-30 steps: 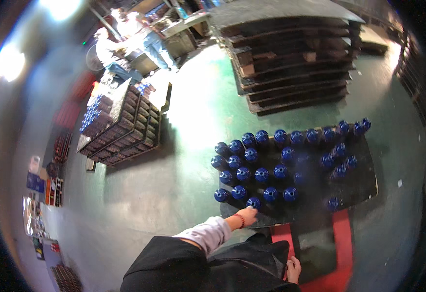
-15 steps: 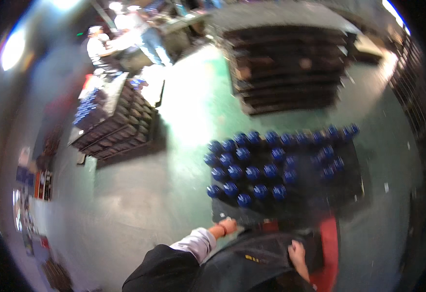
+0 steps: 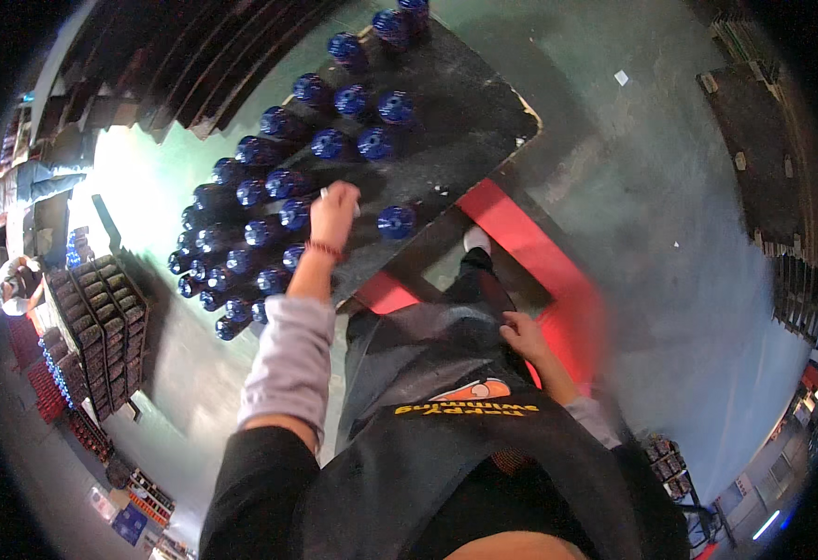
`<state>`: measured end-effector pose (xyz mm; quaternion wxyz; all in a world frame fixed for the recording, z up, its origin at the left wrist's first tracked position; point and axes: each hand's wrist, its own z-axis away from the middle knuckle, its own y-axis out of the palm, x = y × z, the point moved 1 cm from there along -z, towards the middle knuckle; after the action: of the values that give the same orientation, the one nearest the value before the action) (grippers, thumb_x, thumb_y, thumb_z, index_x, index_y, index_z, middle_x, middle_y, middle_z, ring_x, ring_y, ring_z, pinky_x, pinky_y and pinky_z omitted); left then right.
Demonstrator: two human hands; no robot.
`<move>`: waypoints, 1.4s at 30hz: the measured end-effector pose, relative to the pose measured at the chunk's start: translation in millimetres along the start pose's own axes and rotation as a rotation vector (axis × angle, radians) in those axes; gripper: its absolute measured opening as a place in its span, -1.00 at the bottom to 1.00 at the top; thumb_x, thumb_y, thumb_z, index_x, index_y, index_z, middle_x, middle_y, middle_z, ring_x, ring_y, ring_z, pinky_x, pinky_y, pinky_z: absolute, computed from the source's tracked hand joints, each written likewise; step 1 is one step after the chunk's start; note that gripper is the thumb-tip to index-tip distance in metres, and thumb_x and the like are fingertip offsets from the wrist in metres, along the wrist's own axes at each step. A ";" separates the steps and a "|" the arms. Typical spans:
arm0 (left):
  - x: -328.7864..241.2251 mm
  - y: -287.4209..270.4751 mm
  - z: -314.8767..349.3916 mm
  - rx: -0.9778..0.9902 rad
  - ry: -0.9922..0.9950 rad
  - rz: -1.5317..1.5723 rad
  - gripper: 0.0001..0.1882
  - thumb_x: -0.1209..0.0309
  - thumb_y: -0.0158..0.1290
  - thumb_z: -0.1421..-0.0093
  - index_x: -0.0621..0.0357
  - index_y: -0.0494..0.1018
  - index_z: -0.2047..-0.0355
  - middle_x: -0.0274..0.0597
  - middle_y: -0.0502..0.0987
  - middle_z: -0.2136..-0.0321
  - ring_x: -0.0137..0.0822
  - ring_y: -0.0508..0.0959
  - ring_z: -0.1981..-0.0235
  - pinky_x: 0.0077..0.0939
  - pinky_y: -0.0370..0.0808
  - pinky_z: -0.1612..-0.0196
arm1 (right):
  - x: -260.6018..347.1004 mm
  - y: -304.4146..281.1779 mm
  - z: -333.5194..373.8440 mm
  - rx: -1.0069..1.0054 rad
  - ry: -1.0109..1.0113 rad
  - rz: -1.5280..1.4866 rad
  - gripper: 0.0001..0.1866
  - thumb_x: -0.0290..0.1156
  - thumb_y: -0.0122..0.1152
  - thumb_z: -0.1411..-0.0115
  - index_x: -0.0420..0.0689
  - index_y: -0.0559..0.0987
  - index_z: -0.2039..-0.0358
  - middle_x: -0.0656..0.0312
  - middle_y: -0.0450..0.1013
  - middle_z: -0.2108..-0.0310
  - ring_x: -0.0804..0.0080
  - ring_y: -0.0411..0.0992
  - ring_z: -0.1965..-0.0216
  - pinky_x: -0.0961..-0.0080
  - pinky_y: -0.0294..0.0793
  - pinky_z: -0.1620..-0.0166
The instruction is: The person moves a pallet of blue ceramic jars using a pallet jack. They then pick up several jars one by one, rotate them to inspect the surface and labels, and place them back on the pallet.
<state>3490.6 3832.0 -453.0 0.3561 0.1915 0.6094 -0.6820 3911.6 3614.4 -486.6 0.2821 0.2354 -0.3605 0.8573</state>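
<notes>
Round, ribbed blue glass pieces (image 3: 329, 145) stand in rows on a dark board (image 3: 465, 103). My left hand (image 3: 334, 219), with a red bracelet at the wrist, reaches over the board between them. Its fingers are closed on a small white thing (image 3: 354, 207), mostly hidden, whose kind I cannot make out. To the right of that hand, a single blue glass piece (image 3: 396, 222) stands apart near the board's near edge. My right hand (image 3: 522, 336) hangs beside my dark apron (image 3: 409, 350), with loosely bent fingers and nothing visible in it.
A red frame (image 3: 544, 257) lies low at the board's near side, close to my foot (image 3: 476, 240). Dark stacked boards (image 3: 176, 56) rise at the far left. Beyond the floor at left stands a loaded stack of trays (image 3: 101, 327), with a person (image 3: 19, 285) near it. More boards (image 3: 764, 159) lean at right.
The view has turned right and tilted down, so the board now appears slanted. My left hand has moved from the board's near edge to above it, among the glass pieces.
</notes>
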 end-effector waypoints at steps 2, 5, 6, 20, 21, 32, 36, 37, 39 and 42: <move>-29.2 36.7 -67.3 0.014 -0.033 -0.098 -0.68 0.12 -0.04 -0.24 0.08 0.54 0.28 -0.07 0.59 0.43 -0.06 0.59 0.31 -0.22 0.48 0.22 | -49.5 -40.8 3.1 -0.106 0.107 -0.093 -0.53 -0.23 0.19 -0.17 -0.26 0.48 -0.01 0.00 0.49 0.19 0.21 0.50 0.18 0.35 0.46 0.10; -51.2 82.3 -139.5 0.056 -0.079 -0.311 -0.67 0.12 -0.01 -0.19 -0.03 0.50 0.12 0.17 0.51 0.19 0.13 0.53 0.15 -0.08 0.48 0.07 | -111.2 -101.2 26.5 -0.071 0.231 -0.073 -0.54 -0.24 0.17 -0.13 -0.27 0.50 0.03 -0.09 0.50 0.23 0.08 0.50 0.19 0.24 0.47 0.13; -56.0 96.8 -157.3 0.064 -0.105 -0.423 -0.60 0.14 0.03 -0.18 -0.03 0.42 0.00 0.20 0.45 0.09 0.15 0.53 0.12 -0.09 0.48 0.04 | -125.2 -112.9 30.0 -0.115 0.269 -0.075 -0.55 -0.24 0.16 -0.14 -0.27 0.50 0.03 -0.08 0.50 0.22 0.09 0.50 0.18 0.26 0.47 0.12; -30.6 173.1 -241.3 0.054 -0.236 -0.626 -0.51 0.16 0.14 -0.14 0.12 0.25 0.04 0.27 0.37 0.05 0.19 0.54 0.13 -0.10 0.55 0.11 | -144.9 -101.0 28.8 0.005 0.442 -0.238 -0.55 -0.24 0.18 -0.14 -0.25 0.51 0.02 -0.06 0.52 0.20 0.13 0.53 0.19 0.34 0.50 0.12; -28.2 171.2 -242.8 0.014 -0.219 -0.597 -0.51 0.15 0.13 -0.14 0.16 0.24 0.07 0.28 0.39 0.08 0.22 0.54 0.17 -0.09 0.55 0.13 | -144.5 -103.2 21.8 -0.012 0.418 -0.229 -0.56 -0.25 0.19 -0.15 -0.25 0.51 0.02 -0.01 0.53 0.23 0.21 0.52 0.21 0.38 0.49 0.13; -98.4 86.1 -170.6 -0.101 0.285 -0.235 -0.72 0.29 0.16 -0.15 0.15 0.40 0.22 -0.02 0.51 0.37 -0.09 0.55 0.39 -0.31 0.49 0.30 | -38.7 -158.1 -111.8 -0.184 0.077 -0.375 -0.55 -0.34 0.21 -0.17 -0.22 0.45 -0.05 0.03 0.50 0.25 0.24 0.49 0.18 0.39 0.46 0.10; -142.9 21.7 -91.8 0.045 -0.088 0.514 -0.81 0.49 0.10 -0.20 0.19 0.39 0.18 -0.37 0.43 0.36 -0.60 0.36 0.44 -0.69 0.34 0.42 | 82.8 -203.6 -170.1 -0.140 -0.194 -0.730 -0.39 -0.39 0.22 -0.15 -0.20 0.30 -0.22 0.09 0.25 -0.12 0.27 0.35 -0.06 0.35 0.32 -0.13; -152.3 14.5 -74.9 0.062 -0.079 0.681 -0.80 0.50 0.09 -0.21 0.18 0.38 0.17 -0.39 0.41 0.33 -0.62 0.33 0.46 -0.72 0.31 0.43 | 110.5 -213.5 -172.6 -0.142 -0.252 -0.751 -0.38 -0.41 0.19 -0.16 -0.25 0.26 -0.23 0.12 0.22 -0.13 0.30 0.31 -0.09 0.34 0.26 -0.17; -166.1 8.9 -46.3 0.116 -0.075 0.976 -0.77 0.50 0.08 -0.22 0.14 0.34 0.12 -0.39 0.38 0.24 -0.64 0.27 0.48 -0.77 0.25 0.44 | 154.7 -230.3 -165.7 -0.117 -0.432 -0.827 -0.36 -0.46 0.13 -0.18 -0.35 0.19 -0.25 0.18 0.16 -0.15 0.35 0.22 -0.17 0.32 0.13 -0.26; -172.6 6.8 -21.0 0.170 0.001 1.105 -0.77 0.49 0.07 -0.24 0.11 0.32 0.11 -0.33 0.37 0.15 -0.61 0.32 0.38 -0.73 0.30 0.37 | 190.1 -245.2 -134.1 -0.043 -0.510 -0.820 -0.36 -0.56 0.05 -0.14 -0.42 0.17 -0.24 0.12 0.14 -0.14 0.31 0.16 -0.21 0.30 0.07 -0.29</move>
<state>3608.0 3895.8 -341.6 0.6437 0.5109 0.3613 -0.4406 3906.2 3917.2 -336.6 0.5042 0.5550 -0.3134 0.5827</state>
